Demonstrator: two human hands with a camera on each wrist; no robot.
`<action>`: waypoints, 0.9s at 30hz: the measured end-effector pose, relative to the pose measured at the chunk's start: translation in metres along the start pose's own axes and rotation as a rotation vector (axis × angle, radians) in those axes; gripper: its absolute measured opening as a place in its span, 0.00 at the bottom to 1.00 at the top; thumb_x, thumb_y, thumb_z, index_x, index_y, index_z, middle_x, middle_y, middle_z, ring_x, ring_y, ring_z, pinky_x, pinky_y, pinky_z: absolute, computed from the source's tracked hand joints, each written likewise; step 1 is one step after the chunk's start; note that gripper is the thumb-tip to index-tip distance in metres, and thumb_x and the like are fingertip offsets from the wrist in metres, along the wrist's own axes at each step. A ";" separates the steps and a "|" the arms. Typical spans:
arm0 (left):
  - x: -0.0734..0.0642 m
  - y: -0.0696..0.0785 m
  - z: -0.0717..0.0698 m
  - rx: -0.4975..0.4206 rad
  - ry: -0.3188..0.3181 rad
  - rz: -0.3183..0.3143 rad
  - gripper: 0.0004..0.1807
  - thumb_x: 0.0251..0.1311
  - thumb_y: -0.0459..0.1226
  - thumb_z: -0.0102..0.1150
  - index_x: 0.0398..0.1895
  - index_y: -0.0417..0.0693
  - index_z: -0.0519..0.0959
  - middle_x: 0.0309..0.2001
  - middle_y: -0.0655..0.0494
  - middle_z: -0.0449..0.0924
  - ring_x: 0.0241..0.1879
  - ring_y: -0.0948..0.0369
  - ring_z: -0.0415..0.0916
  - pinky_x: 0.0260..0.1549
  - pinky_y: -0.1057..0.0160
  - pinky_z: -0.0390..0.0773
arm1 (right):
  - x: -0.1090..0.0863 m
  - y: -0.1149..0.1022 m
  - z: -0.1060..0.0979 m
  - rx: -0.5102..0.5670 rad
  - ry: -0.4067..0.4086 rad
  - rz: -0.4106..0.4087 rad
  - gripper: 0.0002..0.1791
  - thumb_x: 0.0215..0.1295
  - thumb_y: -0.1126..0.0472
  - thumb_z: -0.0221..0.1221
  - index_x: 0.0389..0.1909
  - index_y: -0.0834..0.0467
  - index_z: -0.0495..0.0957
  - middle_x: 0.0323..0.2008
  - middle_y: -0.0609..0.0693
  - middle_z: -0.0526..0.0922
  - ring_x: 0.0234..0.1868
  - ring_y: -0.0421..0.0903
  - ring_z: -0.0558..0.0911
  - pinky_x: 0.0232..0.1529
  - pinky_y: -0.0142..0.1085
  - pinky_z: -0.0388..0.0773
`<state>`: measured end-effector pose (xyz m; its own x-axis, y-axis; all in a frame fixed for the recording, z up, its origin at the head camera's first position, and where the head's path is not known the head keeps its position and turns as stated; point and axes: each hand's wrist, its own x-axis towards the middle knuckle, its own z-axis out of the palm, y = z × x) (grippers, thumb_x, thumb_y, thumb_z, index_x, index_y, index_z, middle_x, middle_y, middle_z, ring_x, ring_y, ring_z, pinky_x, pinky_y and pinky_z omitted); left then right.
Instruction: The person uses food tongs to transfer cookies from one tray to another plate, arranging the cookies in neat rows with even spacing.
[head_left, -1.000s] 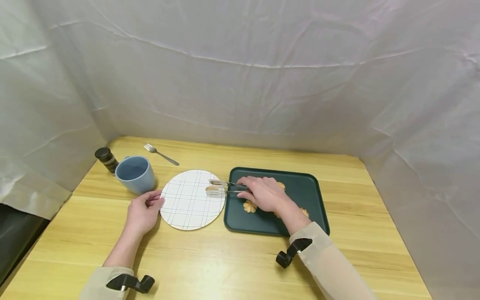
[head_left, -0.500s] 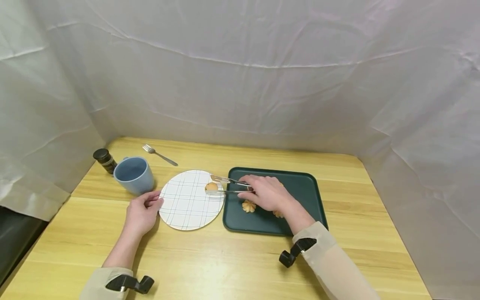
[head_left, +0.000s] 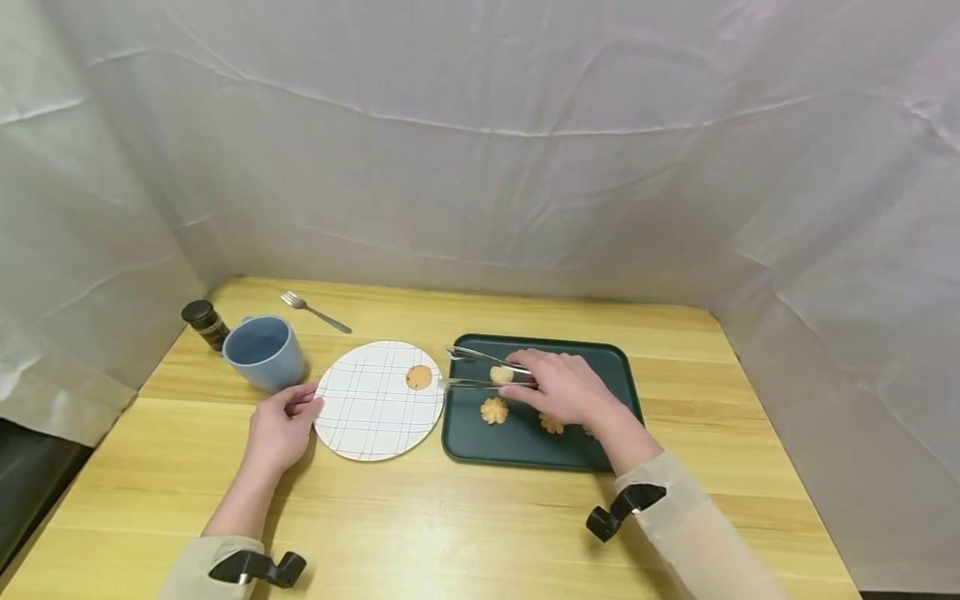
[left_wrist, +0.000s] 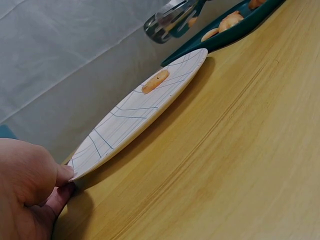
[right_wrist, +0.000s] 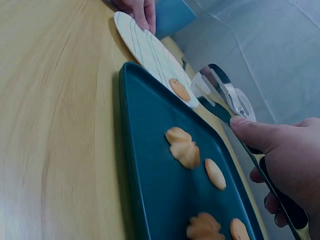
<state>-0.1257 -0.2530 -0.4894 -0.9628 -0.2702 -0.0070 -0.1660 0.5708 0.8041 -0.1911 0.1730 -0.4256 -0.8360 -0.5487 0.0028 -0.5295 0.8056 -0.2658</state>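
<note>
My left hand [head_left: 281,425] pinches the left rim of a round white plate [head_left: 367,408] with a checked line pattern, thumb on top. One flat round cookie [head_left: 418,377] lies on the plate's right part. In my right hand [head_left: 562,387] is a pair of metal tongs [right_wrist: 232,97], its arms spread with nothing between the tips. The tongs' tips hang over the gap between plate and dark green tray [head_left: 517,450]. On the tray lie a flower-shaped cookie [head_left: 493,410], a round one [head_left: 502,375] and others, partly hidden by my right hand.
Left of the plate stands a blue mug [head_left: 266,358], with a black-capped jar [head_left: 206,325] behind it. A fork [head_left: 318,314] lies beyond the plate. Pale cloth hangs around the wooden table's back and sides.
The tongs have let go of the round cookie, which now lies flat on the plate. My right hand has drawn back to the right with them. My left hand still holds the rim.
</note>
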 end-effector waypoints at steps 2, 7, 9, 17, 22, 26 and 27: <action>0.000 0.001 0.000 -0.001 -0.002 -0.006 0.19 0.76 0.37 0.61 0.63 0.36 0.81 0.52 0.41 0.85 0.50 0.52 0.79 0.40 0.75 0.73 | -0.005 0.003 -0.003 0.005 0.001 0.020 0.35 0.75 0.30 0.55 0.71 0.48 0.76 0.49 0.47 0.86 0.34 0.37 0.81 0.36 0.41 0.79; -0.001 0.001 0.000 0.001 -0.005 -0.010 0.19 0.76 0.37 0.60 0.64 0.36 0.81 0.52 0.40 0.85 0.50 0.52 0.79 0.40 0.75 0.73 | -0.016 0.014 -0.009 -0.008 0.016 0.047 0.35 0.74 0.31 0.57 0.71 0.49 0.76 0.48 0.47 0.87 0.34 0.38 0.83 0.36 0.43 0.80; -0.001 0.001 0.000 0.001 -0.004 -0.010 0.19 0.76 0.37 0.60 0.64 0.36 0.81 0.52 0.40 0.85 0.50 0.52 0.79 0.40 0.75 0.73 | -0.019 0.019 -0.010 -0.016 0.027 0.048 0.35 0.74 0.32 0.58 0.71 0.49 0.77 0.45 0.46 0.87 0.31 0.37 0.81 0.33 0.42 0.78; -0.002 0.002 -0.001 0.001 -0.004 -0.011 0.19 0.76 0.37 0.60 0.64 0.35 0.81 0.52 0.40 0.85 0.50 0.51 0.79 0.40 0.74 0.73 | -0.031 0.039 -0.011 -0.016 0.045 0.048 0.37 0.74 0.31 0.57 0.71 0.52 0.77 0.51 0.49 0.88 0.36 0.40 0.85 0.39 0.47 0.81; -0.002 0.002 -0.001 0.002 -0.004 -0.010 0.20 0.76 0.37 0.60 0.64 0.35 0.81 0.52 0.40 0.85 0.50 0.51 0.79 0.40 0.74 0.73 | -0.036 0.049 -0.011 0.007 0.048 0.054 0.38 0.75 0.31 0.57 0.72 0.55 0.76 0.57 0.51 0.86 0.39 0.43 0.86 0.44 0.52 0.82; -0.001 0.002 0.000 0.006 -0.001 0.002 0.19 0.76 0.37 0.60 0.63 0.35 0.81 0.52 0.40 0.85 0.50 0.51 0.79 0.40 0.75 0.73 | -0.041 0.057 -0.012 -0.001 0.049 0.077 0.36 0.74 0.33 0.59 0.71 0.55 0.77 0.54 0.50 0.87 0.39 0.43 0.85 0.42 0.51 0.81; -0.001 0.002 0.000 0.007 0.000 0.005 0.19 0.76 0.37 0.61 0.63 0.35 0.81 0.51 0.40 0.85 0.49 0.51 0.79 0.40 0.75 0.73 | -0.042 0.059 -0.012 -0.004 0.049 0.084 0.36 0.74 0.34 0.60 0.70 0.54 0.77 0.52 0.50 0.87 0.39 0.42 0.84 0.41 0.51 0.81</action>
<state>-0.1249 -0.2520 -0.4879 -0.9637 -0.2670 -0.0033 -0.1628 0.5775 0.8000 -0.1884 0.2460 -0.4299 -0.8836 -0.4674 0.0274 -0.4574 0.8494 -0.2631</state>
